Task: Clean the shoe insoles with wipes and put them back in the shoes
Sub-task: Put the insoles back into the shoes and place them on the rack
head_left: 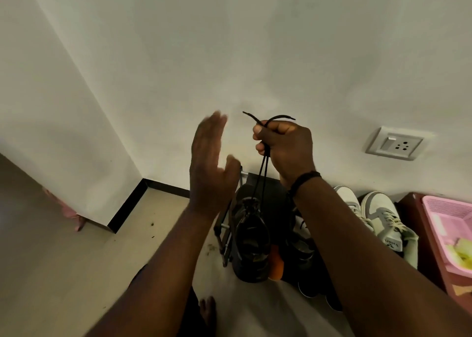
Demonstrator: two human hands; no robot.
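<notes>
My right hand (pixel 283 147) grips the black laces (pixel 263 173) of a dark shoe (pixel 251 242), and the shoe hangs from them above the floor. The lace ends stick out above my fist. My left hand (pixel 210 168) is raised beside it, flat and blurred, with straight fingers holding nothing. A second dark shoe (pixel 304 255) sits lower right of the hanging one, partly hidden by my right forearm. No insole or wipe is visible.
A metal shoe rack (pixel 224 232) stands against the wall behind the hanging shoe. A pair of white and grey sneakers (pixel 378 216) sits to the right, beside a pink basket (pixel 449 234) on a red-brown surface. A wall socket (pixel 394 144) is at right. My bare foot (pixel 208 311) is below.
</notes>
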